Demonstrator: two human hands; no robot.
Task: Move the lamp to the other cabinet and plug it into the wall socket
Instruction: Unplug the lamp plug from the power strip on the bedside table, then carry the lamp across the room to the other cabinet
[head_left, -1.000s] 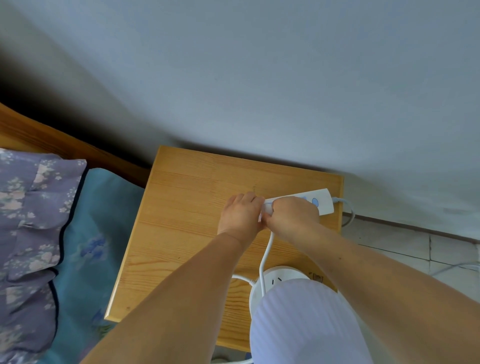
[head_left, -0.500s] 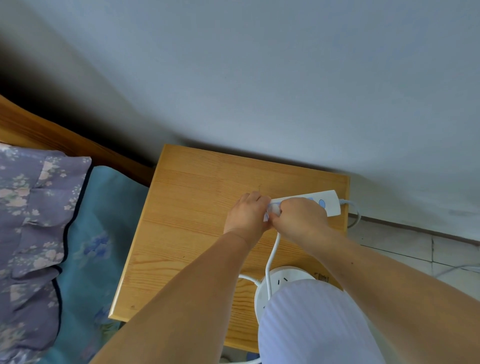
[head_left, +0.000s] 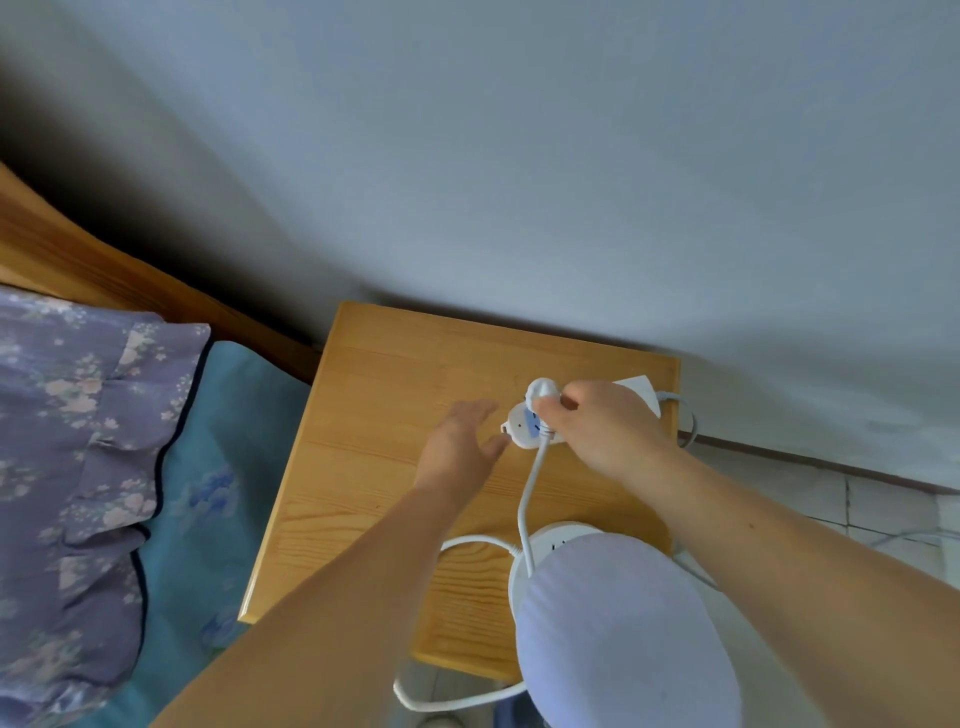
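Observation:
The lamp stands at the near right of the wooden cabinet (head_left: 384, 415), showing its white ribbed shade (head_left: 623, 639) and round white base (head_left: 553, 543). Its white cord (head_left: 527, 499) runs up from the base to a white plug (head_left: 541, 391). My right hand (head_left: 602, 431) is shut on that plug, just above the left end of a white power strip (head_left: 521, 431) with blue socket marks. The right hand hides most of the strip. My left hand (head_left: 460, 447) hovers open just left of the strip, fingertips close to its end and holding nothing.
The strip's own cable (head_left: 688, 421) loops off the cabinet's right edge toward the wall. A bed with a teal sheet (head_left: 218, 467), a floral purple pillow (head_left: 78, 441) and a wooden headboard (head_left: 130, 280) lies left of the cabinet. Tiled floor (head_left: 883, 509) shows to the right.
My left hand has let go of the power strip, opened and drawn back to the left. The plug now shows in my right fingers above the strip's end. The view shifted slightly.

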